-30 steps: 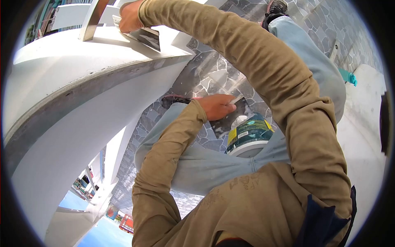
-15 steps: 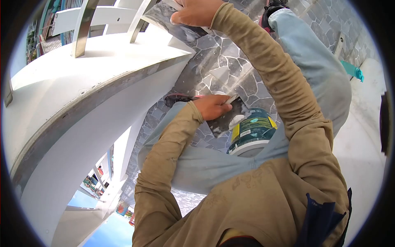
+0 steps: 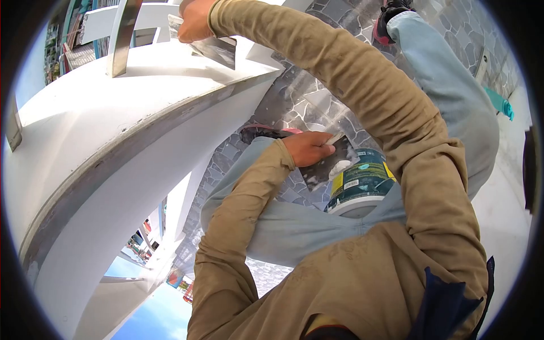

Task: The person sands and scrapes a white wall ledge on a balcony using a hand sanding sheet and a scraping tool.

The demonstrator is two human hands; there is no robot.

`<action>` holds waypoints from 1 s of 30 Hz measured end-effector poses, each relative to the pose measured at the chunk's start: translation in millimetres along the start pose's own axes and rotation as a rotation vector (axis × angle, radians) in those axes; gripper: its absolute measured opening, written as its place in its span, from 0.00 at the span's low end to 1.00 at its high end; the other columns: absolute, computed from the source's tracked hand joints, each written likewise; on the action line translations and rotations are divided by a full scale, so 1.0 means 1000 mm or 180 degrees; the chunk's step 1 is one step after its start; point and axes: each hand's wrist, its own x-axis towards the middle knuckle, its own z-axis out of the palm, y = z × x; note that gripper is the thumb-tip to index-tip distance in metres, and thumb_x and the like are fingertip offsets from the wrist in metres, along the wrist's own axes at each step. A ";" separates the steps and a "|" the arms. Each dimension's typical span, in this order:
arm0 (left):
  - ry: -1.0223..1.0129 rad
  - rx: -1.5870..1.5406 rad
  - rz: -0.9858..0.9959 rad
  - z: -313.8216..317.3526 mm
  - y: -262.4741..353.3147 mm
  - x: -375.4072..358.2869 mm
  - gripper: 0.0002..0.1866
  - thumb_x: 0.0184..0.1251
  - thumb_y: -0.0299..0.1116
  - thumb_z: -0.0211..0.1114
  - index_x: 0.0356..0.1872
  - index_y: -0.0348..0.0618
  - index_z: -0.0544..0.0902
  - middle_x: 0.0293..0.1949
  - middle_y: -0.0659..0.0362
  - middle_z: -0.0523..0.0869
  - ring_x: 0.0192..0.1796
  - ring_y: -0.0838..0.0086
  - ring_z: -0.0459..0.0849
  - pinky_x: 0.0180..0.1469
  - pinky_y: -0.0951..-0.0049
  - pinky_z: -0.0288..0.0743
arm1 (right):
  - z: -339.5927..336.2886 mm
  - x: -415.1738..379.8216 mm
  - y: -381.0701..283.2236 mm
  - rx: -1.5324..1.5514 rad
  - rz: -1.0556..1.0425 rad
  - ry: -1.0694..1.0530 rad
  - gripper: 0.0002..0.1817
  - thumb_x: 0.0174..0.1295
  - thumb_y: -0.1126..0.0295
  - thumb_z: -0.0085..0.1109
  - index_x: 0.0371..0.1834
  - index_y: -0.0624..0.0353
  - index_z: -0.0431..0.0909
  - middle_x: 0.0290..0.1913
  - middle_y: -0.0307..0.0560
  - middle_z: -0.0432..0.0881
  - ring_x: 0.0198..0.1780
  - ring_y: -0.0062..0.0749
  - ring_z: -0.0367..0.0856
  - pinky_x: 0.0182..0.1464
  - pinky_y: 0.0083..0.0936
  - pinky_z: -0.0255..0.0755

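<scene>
My left hand (image 3: 310,149) is closed around the handle of a flat, dark trowel (image 3: 324,165) held low between my legs. A lump of white putty (image 3: 340,168) sits on that blade, close by a green and yellow bucket (image 3: 362,180). Stretched out to the upper left, my right hand (image 3: 197,21) grips a second trowel (image 3: 220,52), its metal blade over the top of the white curved wall (image 3: 153,85). Part of the right hand runs off the upper edge of the view.
Metal posts (image 3: 122,42) rise from the wall top, joined by white rails. A rough grey band (image 3: 122,140) follows the wall's edge. Stone-patterned paving (image 3: 326,116) lies below my legs. A teal object (image 3: 500,104) rests at the right by a pale surface.
My right hand has swung left with its trowel, from above the paving to over the wall top. My left hand keeps its trowel beside the bucket; the whole view has shifted slightly.
</scene>
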 end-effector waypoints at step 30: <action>-0.0092 0.0390 0.0347 0.001 -0.022 0.015 0.19 0.72 0.40 0.54 0.52 0.35 0.76 0.38 0.54 0.84 0.41 0.75 0.77 0.47 0.72 0.71 | -0.023 -0.158 -0.012 0.1854 -0.1163 0.0394 0.19 0.48 0.82 0.56 0.45 0.60 0.84 0.30 0.49 0.86 0.29 0.29 0.80 0.37 0.25 0.74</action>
